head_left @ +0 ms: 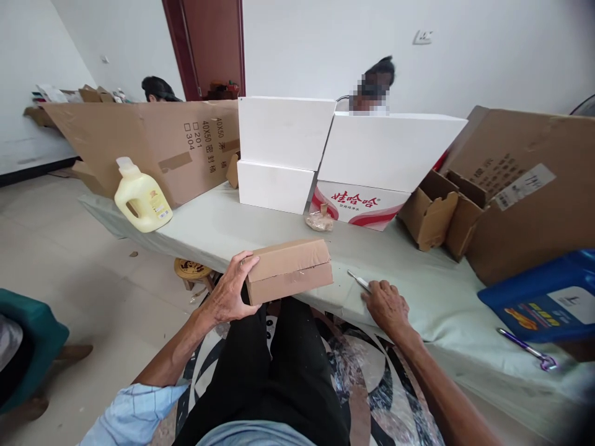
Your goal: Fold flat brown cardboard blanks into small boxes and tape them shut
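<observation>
A small closed cardboard box [290, 269] lies at the near edge of the cloth-covered table [418, 291]. My left hand [230, 291] grips its left end, thumb on top. My right hand [385, 305] rests on the table to the right of the box, fingers curled around a thin metal blade [359, 280] whose tip points towards the box.
White foam boxes [320, 148] and a red-printed carton [357, 204] stand at the back. Open small cardboard boxes [434, 214] and a big carton [525, 186] stand right. Yellow jug [142, 198] left, blue container [543, 297] and purple pen [527, 350] right. Two people sit behind.
</observation>
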A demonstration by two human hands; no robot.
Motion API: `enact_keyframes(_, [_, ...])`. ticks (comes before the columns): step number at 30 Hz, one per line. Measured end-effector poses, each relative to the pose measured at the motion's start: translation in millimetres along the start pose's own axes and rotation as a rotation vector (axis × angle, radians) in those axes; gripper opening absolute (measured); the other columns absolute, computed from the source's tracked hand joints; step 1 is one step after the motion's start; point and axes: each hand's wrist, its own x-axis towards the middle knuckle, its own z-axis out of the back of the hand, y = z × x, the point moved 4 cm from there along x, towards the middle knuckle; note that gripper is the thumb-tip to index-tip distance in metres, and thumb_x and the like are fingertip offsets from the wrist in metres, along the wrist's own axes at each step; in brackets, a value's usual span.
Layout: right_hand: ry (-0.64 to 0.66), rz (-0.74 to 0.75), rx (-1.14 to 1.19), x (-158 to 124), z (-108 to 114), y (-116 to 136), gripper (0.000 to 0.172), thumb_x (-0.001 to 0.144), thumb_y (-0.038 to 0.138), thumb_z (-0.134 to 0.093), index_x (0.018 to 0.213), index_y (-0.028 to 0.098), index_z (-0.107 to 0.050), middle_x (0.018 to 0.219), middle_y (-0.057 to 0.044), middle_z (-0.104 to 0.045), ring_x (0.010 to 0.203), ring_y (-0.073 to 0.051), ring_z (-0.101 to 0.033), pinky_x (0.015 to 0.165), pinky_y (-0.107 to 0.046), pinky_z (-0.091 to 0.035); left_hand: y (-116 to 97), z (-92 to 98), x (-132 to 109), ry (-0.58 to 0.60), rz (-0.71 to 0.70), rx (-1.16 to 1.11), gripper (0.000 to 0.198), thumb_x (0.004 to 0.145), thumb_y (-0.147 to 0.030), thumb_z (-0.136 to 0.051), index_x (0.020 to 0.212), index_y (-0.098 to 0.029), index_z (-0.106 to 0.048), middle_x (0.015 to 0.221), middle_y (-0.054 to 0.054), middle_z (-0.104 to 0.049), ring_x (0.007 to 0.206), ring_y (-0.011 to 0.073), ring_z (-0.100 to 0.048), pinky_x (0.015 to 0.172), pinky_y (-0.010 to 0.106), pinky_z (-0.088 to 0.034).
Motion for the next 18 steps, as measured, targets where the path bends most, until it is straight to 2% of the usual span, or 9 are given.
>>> enact_keyframes(3, [-0.012, -0.019, 0.013, -0.7, -3.5, -6.7, 0.024, 0.11, 0.019, -0.046, 0.109, 0.016, -0.07, 0.111, -0.017, -0.071, 0.106, -0.03, -0.066, 0.083, -0.039, -0.049, 0.9, 2.4, -1.3, 0.006, -0.004, -0.01, 0.116, 0.074, -0.017, -0.088, 0.169, -0.029, -0.023, 0.163, 0.022, -0.035, 0.157, 0.0461, -0.04, 0.125, 0.068, -0.046])
enact_keyframes(6, [-0.049, -0.025, 0.076, -0.5, -3.7, -8.9, 0.021, 0.108, 0.027, -0.053, 0.117, 0.017, -0.069, 0.119, -0.018, -0.071, 0.112, -0.033, -0.065, 0.085, -0.041, -0.05, 1.2, 4.1, 0.3, 0.02, -0.012, -0.004, 0.117, 0.075, -0.018, -0.089, 0.17, -0.029, -0.023, 0.163, 0.022, -0.036, 0.158, 0.0461, -0.04, 0.125, 0.068, -0.046])
enact_keyframes(8, [-0.063, -0.03, 0.125, 0.2, -4.9, -10.6, 0.017, 0.106, 0.028, -0.057, 0.109, 0.017, -0.069, 0.116, -0.018, -0.072, 0.113, -0.034, -0.065, 0.084, -0.04, -0.05, 1.0, 5.0, 1.2, 0.033, -0.01, 0.002, 0.116, 0.076, -0.018, -0.089, 0.17, -0.029, -0.022, 0.163, 0.022, -0.036, 0.158, 0.0459, -0.04, 0.125, 0.067, -0.046])
enact_keyframes(10, [-0.071, -0.058, 0.142, 0.4, -4.8, -12.5, 0.018, 0.107, 0.026, -0.052, 0.103, 0.017, -0.067, 0.108, -0.017, -0.072, 0.107, -0.032, -0.068, 0.08, -0.038, -0.049, 0.8, 5.6, 1.5, 0.042, -0.009, 0.005, 0.116, 0.077, -0.018, -0.089, 0.17, -0.029, -0.021, 0.164, 0.022, -0.035, 0.158, 0.0462, -0.039, 0.124, 0.066, -0.047])
enact_keyframes(13, [-0.167, -0.073, 0.264, -5.5, 8.8, -8.1, 0.024, 0.11, 0.028, -0.042, 0.113, 0.017, -0.063, 0.096, -0.013, -0.072, 0.088, -0.028, -0.069, 0.071, -0.035, -0.048, 0.1, 6.7, 2.0, 0.05, -0.025, 0.012, 0.116, 0.077, -0.017, -0.089, 0.17, -0.028, -0.021, 0.164, 0.023, -0.035, 0.157, 0.0466, -0.04, 0.124, 0.067, -0.048])
enact_keyframes(15, [-0.305, 0.052, 0.454, -16.7, 32.0, 6.6, 0.026, 0.112, 0.034, -0.042, 0.117, 0.019, -0.062, 0.087, -0.009, -0.07, 0.076, -0.025, -0.067, 0.069, -0.034, -0.048, -1.1, 7.8, 3.5, 0.055, -0.046, 0.023, 0.117, 0.076, -0.016, -0.089, 0.17, -0.028, -0.02, 0.164, 0.023, -0.035, 0.158, 0.0467, -0.04, 0.124, 0.067, -0.048])
enact_keyframes(17, [-0.413, 0.293, 0.62, -33.2, 63.0, 31.1, 0.026, 0.113, 0.041, -0.047, 0.115, 0.022, -0.064, 0.087, -0.006, -0.071, 0.074, -0.023, -0.067, 0.071, -0.034, -0.05, -3.3, 8.9, 6.1, 0.063, -0.064, 0.038, 0.118, 0.076, -0.014, -0.088, 0.171, -0.029, -0.019, 0.163, 0.023, -0.036, 0.158, 0.0463, -0.04, 0.125, 0.067, -0.047])
enact_keyframes(18, [-0.421, 0.419, 0.654, -41.7, 78.4, 45.5, 0.025, 0.114, 0.043, -0.048, 0.114, 0.024, -0.065, 0.089, -0.006, -0.072, 0.076, -0.022, -0.068, 0.072, -0.033, -0.05, -4.7, 9.4, 7.6, 0.069, -0.072, 0.048, 0.119, 0.076, -0.013, -0.088, 0.171, -0.029, -0.019, 0.164, 0.023, -0.036, 0.158, 0.0463, -0.039, 0.125, 0.067, -0.047])
